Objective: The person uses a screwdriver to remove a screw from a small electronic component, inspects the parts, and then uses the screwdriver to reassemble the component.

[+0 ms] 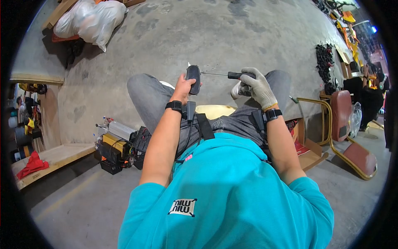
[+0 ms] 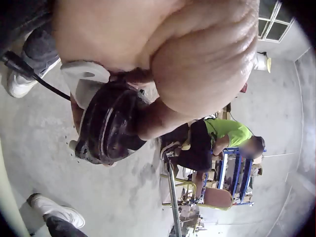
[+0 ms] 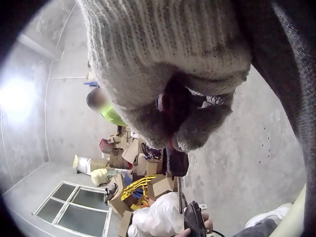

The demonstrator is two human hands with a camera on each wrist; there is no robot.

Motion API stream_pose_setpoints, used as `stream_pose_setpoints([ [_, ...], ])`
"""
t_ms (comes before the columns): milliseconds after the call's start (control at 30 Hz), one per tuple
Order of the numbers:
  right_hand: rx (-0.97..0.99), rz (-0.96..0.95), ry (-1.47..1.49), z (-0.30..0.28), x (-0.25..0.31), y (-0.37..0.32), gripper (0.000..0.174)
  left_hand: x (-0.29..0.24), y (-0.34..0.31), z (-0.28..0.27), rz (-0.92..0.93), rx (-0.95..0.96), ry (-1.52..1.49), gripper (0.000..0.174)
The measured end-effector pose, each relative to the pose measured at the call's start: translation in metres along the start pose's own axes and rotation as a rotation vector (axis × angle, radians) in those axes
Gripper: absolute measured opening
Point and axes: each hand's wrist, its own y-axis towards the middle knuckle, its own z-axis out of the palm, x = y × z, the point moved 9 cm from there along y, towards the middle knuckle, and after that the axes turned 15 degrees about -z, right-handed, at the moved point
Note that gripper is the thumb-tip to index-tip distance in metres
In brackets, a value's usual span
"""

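My bare left hand (image 1: 185, 86) grips a small black oval device (image 1: 193, 77) upright above my knees. In the left wrist view the black device (image 2: 107, 129) shows a dark round body with a white part (image 2: 84, 74) behind it, held under my fingers (image 2: 197, 59). My gloved right hand (image 1: 257, 86) grips a screwdriver (image 1: 238, 75) by its black handle. The thin metal shaft (image 1: 213, 74) points left and its tip meets the device. In the right wrist view the glove (image 3: 168, 64) wraps the dark handle (image 3: 176, 160), and the device (image 3: 193, 219) shows far below.
I sit with grey-trousered legs (image 1: 149, 93) over a concrete floor (image 1: 232, 29). A pile of black and yellow electronic parts (image 1: 118, 145) lies at my left. A cardboard box (image 1: 309, 149) and a red chair (image 1: 352, 137) stand at my right. White sacks (image 1: 91, 20) lie far left.
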Motion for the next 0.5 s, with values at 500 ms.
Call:
stream_pose_setpoints([
  [500, -0.009, 0.04, 0.053, 0.002, 0.002, -0.002, 0.041, -0.006, -0.009, 0.019, 0.043, 0.162, -0.085, 0.041],
])
